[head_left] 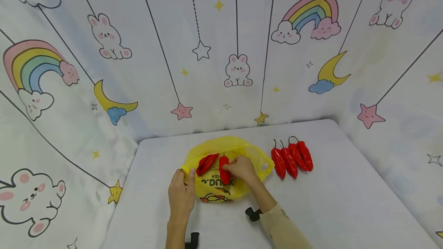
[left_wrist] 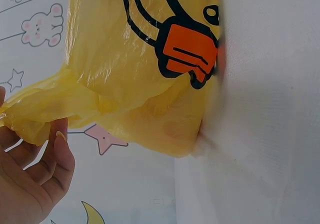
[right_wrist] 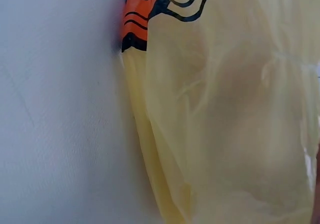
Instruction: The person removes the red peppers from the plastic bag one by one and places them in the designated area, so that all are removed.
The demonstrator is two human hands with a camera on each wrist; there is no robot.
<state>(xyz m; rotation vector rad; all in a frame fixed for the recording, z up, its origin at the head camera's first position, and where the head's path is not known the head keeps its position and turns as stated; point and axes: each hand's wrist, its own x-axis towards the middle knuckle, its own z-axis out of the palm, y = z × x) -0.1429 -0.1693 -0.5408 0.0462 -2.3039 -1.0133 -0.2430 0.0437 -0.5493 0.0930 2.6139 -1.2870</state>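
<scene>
A yellow plastic bag (head_left: 242, 193) sits on the white bench (head_left: 332, 210) with its mouth spread, lying between the two hands. The left hand (head_left: 181, 193), at the bag's 8 o'clock, grips the rim between thumb and fingers; the left wrist view shows the same grasp on the gathered plastic. The right hand (head_left: 242, 167) reaches into the mouth from 4 o'clock and pinches a red pepper (head_left: 224, 176), which lies at that hand's 9 o'clock and at the left hand's 2 o'clock. Inside the bag, at the pinched pepper's 10 o'clock, is more red pepper (head_left: 208, 163); whether it is one or two cannot be told. Four loose peppers (head_left: 289, 161) lie side by side on the bench at the bag's 3 o'clock, just beside it, stems toward 12. On the bag, small dark lettering (head_left: 216, 176) shows "KID", its ending unclear; a larger black line (head_left: 217, 183) beneath appears reversed or inverted and cannot be read with certainty. At the bag's 6 o'clock is a cartoon print (head_left: 216, 196), whose orange, black-outlined part shows in both wrist views.
</scene>
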